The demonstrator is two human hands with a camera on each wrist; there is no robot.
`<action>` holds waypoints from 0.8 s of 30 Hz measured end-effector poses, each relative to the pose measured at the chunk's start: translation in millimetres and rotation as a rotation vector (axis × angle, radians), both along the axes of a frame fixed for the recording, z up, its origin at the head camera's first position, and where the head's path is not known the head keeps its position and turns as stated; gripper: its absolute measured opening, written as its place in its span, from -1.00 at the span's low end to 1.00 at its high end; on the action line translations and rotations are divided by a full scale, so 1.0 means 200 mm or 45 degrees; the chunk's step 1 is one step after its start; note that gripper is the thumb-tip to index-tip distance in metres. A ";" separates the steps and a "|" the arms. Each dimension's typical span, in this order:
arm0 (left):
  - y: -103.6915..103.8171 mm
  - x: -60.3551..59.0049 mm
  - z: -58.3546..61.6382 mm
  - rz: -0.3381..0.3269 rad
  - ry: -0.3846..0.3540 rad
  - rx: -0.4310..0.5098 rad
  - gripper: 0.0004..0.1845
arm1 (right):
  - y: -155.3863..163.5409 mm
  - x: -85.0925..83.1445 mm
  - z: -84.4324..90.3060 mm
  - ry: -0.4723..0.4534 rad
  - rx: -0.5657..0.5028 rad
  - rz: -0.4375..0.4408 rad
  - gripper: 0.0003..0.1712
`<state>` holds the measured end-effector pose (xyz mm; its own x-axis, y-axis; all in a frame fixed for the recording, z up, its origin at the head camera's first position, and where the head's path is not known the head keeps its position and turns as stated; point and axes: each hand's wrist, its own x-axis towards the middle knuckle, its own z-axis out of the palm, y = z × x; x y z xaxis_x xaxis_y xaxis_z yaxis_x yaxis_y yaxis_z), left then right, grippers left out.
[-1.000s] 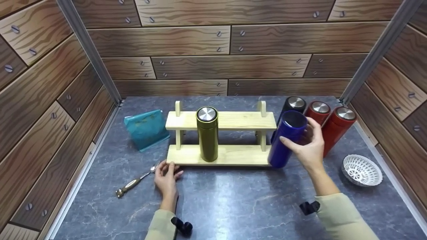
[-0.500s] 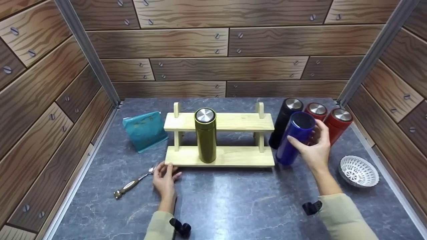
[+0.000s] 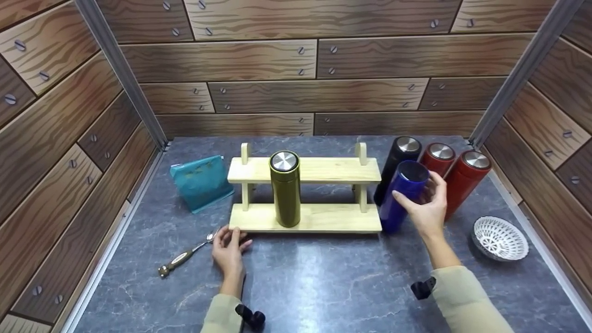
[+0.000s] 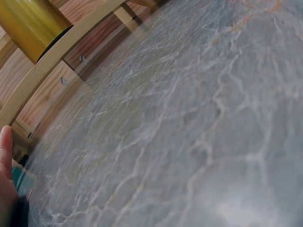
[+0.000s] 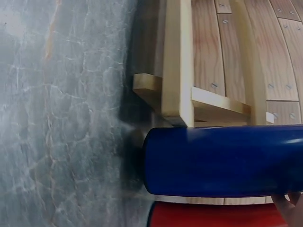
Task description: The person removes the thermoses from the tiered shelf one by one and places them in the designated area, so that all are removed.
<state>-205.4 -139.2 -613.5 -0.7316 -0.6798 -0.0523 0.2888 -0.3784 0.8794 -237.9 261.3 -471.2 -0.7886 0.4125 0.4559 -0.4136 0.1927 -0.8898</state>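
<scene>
In the head view my right hand (image 3: 428, 208) holds a blue flask (image 3: 402, 196), thumb on its near side and fingers round the far right. The flask leans slightly beside the shelf's right end, its top a dark disc. Whether its base touches the table I cannot tell. A pale two-tier wooden shelf (image 3: 342, 217) bears an upright olive-green flask (image 3: 286, 196) on its lower board. At that board's front left corner my left hand (image 3: 229, 254) rests with its fingertips; the left wrist view shows one finger (image 4: 5, 146) against the board.
Behind the blue flask stand a black flask (image 3: 393, 171) and two red flasks, one in front (image 3: 465, 178), one further back (image 3: 437, 157). A white openwork basket (image 3: 499, 238) is at right. A teal pouch (image 3: 201, 182) and a spoon-like utensil (image 3: 185, 254) lie left.
The blue flask, in my right hand, has gone right from the shelf's end, then slightly back left and lower. The left hand and the shelf stay in place.
</scene>
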 end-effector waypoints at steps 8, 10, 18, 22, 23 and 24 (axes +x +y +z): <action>0.00 0.00 0.00 0.013 -0.019 -0.042 -0.66 | 0.05 -0.07 -0.13 -0.051 -0.017 -0.001 -0.08; 0.00 0.00 0.00 0.014 -0.022 -0.042 -0.65 | 0.05 -0.07 -0.14 -0.049 -0.009 0.010 -0.07; 0.01 0.01 0.00 0.003 -0.063 -0.051 -0.63 | 0.06 -0.06 -0.14 -0.051 -0.005 0.084 -0.04; 0.01 0.01 0.00 -0.005 -0.073 -0.055 -0.62 | 0.04 -0.01 -0.10 -0.021 0.005 0.140 -0.01; 0.00 0.01 0.00 -0.006 -0.071 -0.056 -0.62 | 0.04 0.00 -0.09 -0.016 0.010 0.146 -0.01; 0.00 0.00 0.01 -0.006 -0.067 -0.057 -0.62 | 0.03 0.01 -0.08 -0.011 0.014 0.151 -0.01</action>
<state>-204.8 -138.7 -612.1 -0.7318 -0.6788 -0.0605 0.2397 -0.3394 0.9096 -235.4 268.0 -486.5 -0.8356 0.3113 0.4525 -0.4261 0.1525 -0.8917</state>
